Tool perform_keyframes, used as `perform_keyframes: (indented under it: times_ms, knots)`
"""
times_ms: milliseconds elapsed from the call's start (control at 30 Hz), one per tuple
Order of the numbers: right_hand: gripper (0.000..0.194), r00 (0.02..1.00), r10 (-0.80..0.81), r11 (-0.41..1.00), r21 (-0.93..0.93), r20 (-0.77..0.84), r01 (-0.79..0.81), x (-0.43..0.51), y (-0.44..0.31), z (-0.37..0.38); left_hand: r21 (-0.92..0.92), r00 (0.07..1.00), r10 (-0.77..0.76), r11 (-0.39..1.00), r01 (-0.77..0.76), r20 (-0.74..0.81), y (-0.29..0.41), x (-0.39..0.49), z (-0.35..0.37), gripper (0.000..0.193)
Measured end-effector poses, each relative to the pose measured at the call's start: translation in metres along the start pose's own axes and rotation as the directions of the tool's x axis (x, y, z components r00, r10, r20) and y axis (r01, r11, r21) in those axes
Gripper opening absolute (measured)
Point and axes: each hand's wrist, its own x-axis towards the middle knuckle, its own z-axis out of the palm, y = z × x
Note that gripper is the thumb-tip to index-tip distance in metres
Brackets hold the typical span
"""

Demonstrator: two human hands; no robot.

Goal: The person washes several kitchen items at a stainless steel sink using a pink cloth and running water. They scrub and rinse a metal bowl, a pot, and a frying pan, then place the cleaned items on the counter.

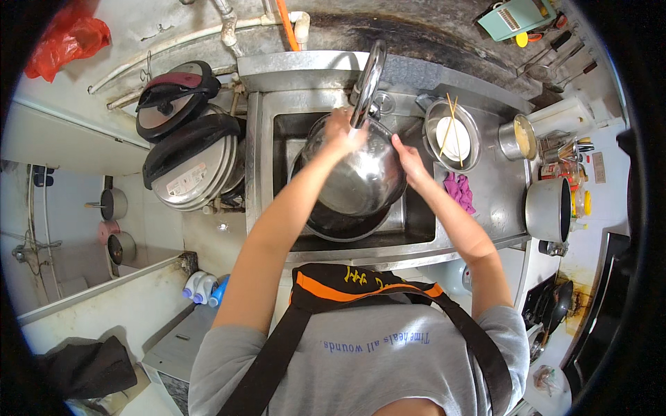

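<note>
A shiny round stainless-steel basin [354, 182] is held tilted over the sink [424, 229], under the curved chrome faucet [372, 73]. My right hand [411, 161] grips its right rim, thumb uppermost. My left hand [343, 130] is at the basin's far side beneath the faucet spout, blurred and partly hidden by the spout. Whether its fingers close on anything is unclear. Below the basin, a larger dark round pan [348, 233] lies in the sink, mostly covered.
On the right counter stand a steel bowl [432, 138] with white dishes and chopsticks [450, 122], a purple cloth [459, 192], a small pot [512, 141] and a large pot [543, 210]. Large lids [197, 161] lean left of the sink. Bottles [203, 288] stand lower left.
</note>
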Motion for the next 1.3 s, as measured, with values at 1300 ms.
perform_keyframes:
  times_ms: [1300]
  knots:
    - [0.01,0.958,0.277,0.349,0.937,-0.071,-0.032,-0.045,-0.005,-0.043,-0.767,0.903,0.386,0.633,-0.109,0.191,0.013,-0.028,-0.032,0.038]
